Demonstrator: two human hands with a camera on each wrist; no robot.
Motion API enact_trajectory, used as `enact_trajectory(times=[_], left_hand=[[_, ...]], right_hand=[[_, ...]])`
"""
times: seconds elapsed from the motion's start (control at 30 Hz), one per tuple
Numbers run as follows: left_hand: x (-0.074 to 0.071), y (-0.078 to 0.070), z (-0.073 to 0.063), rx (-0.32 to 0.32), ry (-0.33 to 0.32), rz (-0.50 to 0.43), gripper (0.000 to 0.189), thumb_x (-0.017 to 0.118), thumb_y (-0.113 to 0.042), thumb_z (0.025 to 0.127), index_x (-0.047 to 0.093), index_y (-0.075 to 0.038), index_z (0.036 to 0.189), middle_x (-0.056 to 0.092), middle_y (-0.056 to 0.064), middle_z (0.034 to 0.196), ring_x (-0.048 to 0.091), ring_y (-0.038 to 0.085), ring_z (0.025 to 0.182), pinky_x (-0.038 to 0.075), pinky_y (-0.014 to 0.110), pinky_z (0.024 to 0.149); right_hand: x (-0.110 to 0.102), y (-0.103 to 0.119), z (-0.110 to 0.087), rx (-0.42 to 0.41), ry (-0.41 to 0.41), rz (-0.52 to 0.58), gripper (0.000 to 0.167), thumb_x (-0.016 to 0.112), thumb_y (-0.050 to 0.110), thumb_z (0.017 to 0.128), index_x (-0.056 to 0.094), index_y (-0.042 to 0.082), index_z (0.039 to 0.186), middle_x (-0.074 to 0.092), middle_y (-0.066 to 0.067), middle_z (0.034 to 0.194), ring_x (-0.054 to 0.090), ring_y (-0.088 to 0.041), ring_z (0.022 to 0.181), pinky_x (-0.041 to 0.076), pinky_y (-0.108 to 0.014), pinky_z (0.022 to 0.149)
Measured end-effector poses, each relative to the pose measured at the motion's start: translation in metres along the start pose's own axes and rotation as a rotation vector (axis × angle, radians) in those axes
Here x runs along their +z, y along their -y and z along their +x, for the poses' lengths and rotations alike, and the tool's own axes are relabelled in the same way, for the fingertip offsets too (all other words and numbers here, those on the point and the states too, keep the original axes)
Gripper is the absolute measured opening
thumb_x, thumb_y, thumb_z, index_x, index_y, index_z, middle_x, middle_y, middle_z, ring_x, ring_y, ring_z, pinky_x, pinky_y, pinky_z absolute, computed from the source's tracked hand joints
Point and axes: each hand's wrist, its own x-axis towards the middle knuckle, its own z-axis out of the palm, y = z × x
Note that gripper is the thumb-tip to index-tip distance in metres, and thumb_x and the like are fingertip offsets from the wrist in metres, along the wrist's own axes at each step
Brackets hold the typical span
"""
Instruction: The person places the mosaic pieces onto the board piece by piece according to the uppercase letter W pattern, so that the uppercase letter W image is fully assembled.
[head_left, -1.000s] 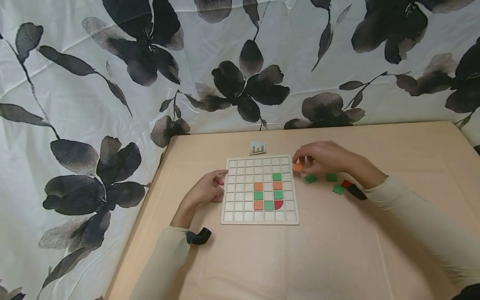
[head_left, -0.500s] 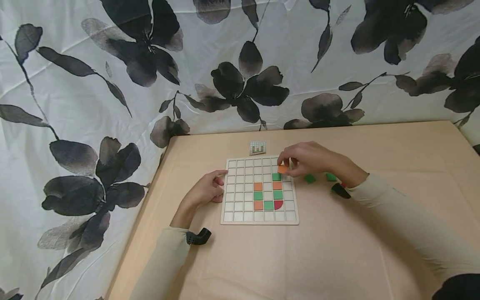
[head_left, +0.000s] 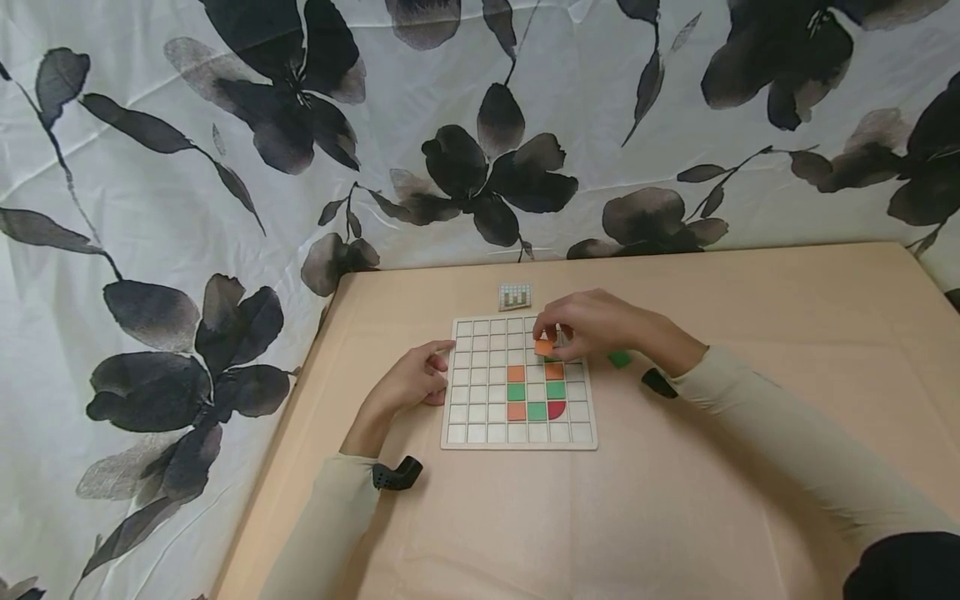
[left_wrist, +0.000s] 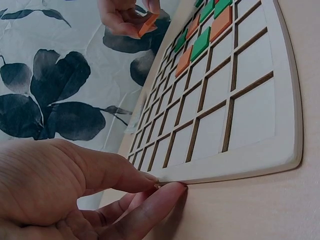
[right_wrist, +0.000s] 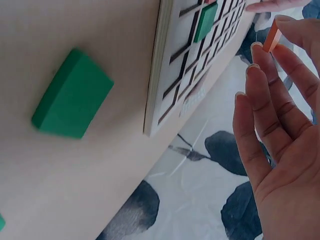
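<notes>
Dressed in long, plain cream fabric sleeves (head_left: 322, 518), lightly creased.
Fitted with a small, black, angular device (head_left: 397, 475) at each wrist.

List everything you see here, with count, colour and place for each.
Table: one, light wood, centre
Cloth: white, dark flowers, beyond table
Board: one, off-white, on table
Green tiles: four, on board
Orange tiles: three, on board
Red tile: one, on board
Held tile: one, orange, over board
Loose tiles: at least two, green, right of board
Card: one, pale, beyond board
Wrist devices: two, black, one by each wrist
Dark shape: one, black, lower right, unclear
Sleeves: two, beige
Left hand: one, holding board's left edge
Right hand: one, pinching held tile
</notes>
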Motion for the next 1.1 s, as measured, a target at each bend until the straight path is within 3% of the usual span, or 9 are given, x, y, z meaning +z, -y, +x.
enact_trajectory(times=[0.2, 0.5, 1.1], left_hand=[[0.0, -0.001, -0.001, 0.004, -0.001, 0.007, 0.07, 0.059, 0.012, 0.09, 0.044, -0.015, 0.153, 0.048, 0.014, 0.108, 0.055, 0.02, 0.074, 0.058, 0.031, 0.061], [-0.001, -0.001, -0.001, 0.003, -0.003, 0.013, 0.07, 0.06, 0.013, 0.09, 0.045, -0.015, 0.153, 0.048, 0.014, 0.107, 0.055, 0.02, 0.075, 0.058, 0.032, 0.061], [-0.001, -0.001, -0.002, -0.015, 0.017, -0.011, 0.07, 0.057, 0.013, 0.09, 0.045, -0.015, 0.153, 0.048, 0.013, 0.108, 0.057, 0.02, 0.072, 0.059, 0.033, 0.063]], right_hand=[[0.005, 0.006, 0.011, -0.034, 0.027, 0.0, 0.023, 0.078, 0.033, 0.086, 0.073, 0.026, 0.107, 0.068, 0.004, 0.09, 0.055, -0.009, 0.072, 0.041, -0.027, 0.061], [0.01, 0.017, 0.029, -0.086, 0.036, 0.012, 0.02, 0.073, 0.031, 0.088, 0.072, 0.027, 0.107, 0.065, 0.009, 0.088, 0.051, -0.006, 0.071, 0.04, -0.027, 0.061], [0.027, 0.032, 0.057, -0.111, 0.081, 0.008, 0.023, 0.073, 0.038, 0.09, 0.071, 0.027, 0.111, 0.066, 0.008, 0.091, 0.051, -0.006, 0.073, 0.039, -0.028, 0.063]])
